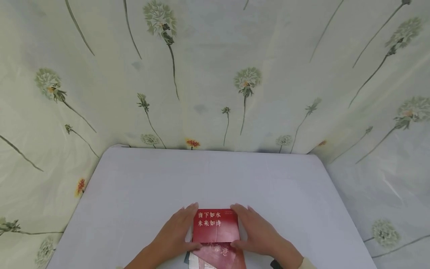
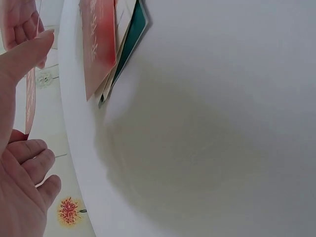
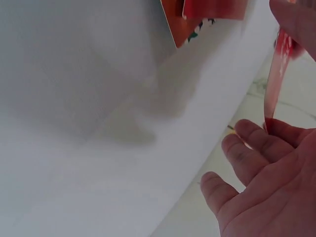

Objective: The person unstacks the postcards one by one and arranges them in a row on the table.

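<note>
A red card (image 1: 221,233) with white Chinese characters is held up between both hands, over a loose pile of cards. My left hand (image 1: 173,235) pinches its left side, thumb at the lower corner and fingers at the upper one. On the opposite side my right hand (image 1: 262,233) grips it the same way. Both wrist views show the held card nearly edge-on, above the table. Beneath it lie the fanned cards (image 2: 101,47), red and pinkish on top, with white and dark green edges showing. Part of that pile is hidden by the held card in the head view.
The pile rests near the front edge of a white table (image 1: 151,179) with rounded far corners. Pale cloth (image 1: 208,56) printed with dandelions hangs behind the table and along both sides. A dark band (image 1: 276,264) is around the right wrist.
</note>
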`<state>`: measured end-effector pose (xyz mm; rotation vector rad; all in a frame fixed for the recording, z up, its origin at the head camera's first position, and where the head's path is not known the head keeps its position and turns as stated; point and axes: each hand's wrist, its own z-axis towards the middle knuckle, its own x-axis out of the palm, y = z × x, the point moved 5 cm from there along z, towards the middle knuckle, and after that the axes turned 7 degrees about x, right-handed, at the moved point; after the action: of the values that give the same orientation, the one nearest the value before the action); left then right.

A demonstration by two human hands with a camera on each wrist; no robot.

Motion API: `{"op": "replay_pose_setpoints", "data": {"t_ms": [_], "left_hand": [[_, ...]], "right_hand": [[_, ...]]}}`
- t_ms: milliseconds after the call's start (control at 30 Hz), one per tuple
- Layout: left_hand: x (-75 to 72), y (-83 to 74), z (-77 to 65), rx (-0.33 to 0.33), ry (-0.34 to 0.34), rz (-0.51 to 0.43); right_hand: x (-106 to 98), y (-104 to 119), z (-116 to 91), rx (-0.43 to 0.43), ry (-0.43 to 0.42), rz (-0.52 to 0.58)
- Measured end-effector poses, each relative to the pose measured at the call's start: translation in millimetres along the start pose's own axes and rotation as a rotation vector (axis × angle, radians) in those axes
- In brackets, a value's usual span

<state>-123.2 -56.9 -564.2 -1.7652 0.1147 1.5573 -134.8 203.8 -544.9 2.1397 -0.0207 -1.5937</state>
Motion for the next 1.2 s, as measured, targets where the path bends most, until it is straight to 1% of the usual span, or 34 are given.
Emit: {"op": "replay_pose_setpoints", "data": {"t_ms": [100, 200, 300, 433, 567, 733, 800, 967, 1133, 1200], "left_hand": [[-4.7, 1.8, 5.3, 0.001, -0.017, -0.008], [-7.7, 4.3, 11.6, -0.012, -0.029, -0.032], [-8.9, 6.8, 20.4, -0.018, -0.034, -0.051], [-13.2, 9.8, 33.3, -0.017, -0.050, -0.055], [-18.2, 15.5, 43.5, -0.029, -0.079, -0.044], [-21.7, 23.3, 50.9, -0.056, -0.108, -0.037], [-23.3, 25.4, 54.4, -0.054, -0.119, -0.041], [-26.9, 32.8, 67.1, -0.060, -0.126, -0.028], [-31.1, 42.0, 81.9, -0.076, -0.112, -0.042], [-33.1, 45.5, 87.7, -0.089, -0.101, -0.062]], "right_hand": [[-5, -2, 5, -0.022, -0.021, -0.015], [-11, -4, 10, -0.041, -0.052, -0.020], [-17, -9, 16, -0.049, -0.085, -0.031], [-24, -14, 24, -0.050, -0.107, -0.048], [-28, -17, 34, -0.023, -0.095, -0.015], [-32, -17, 48, 0.018, -0.065, 0.026], [-34, -17, 54, 0.025, -0.057, 0.022], [-39, -20, 67, 0.029, -0.063, 0.013], [-43, -25, 83, 0.051, -0.065, 0.025], [-44, -26, 90, 0.068, -0.060, 0.024]]}}
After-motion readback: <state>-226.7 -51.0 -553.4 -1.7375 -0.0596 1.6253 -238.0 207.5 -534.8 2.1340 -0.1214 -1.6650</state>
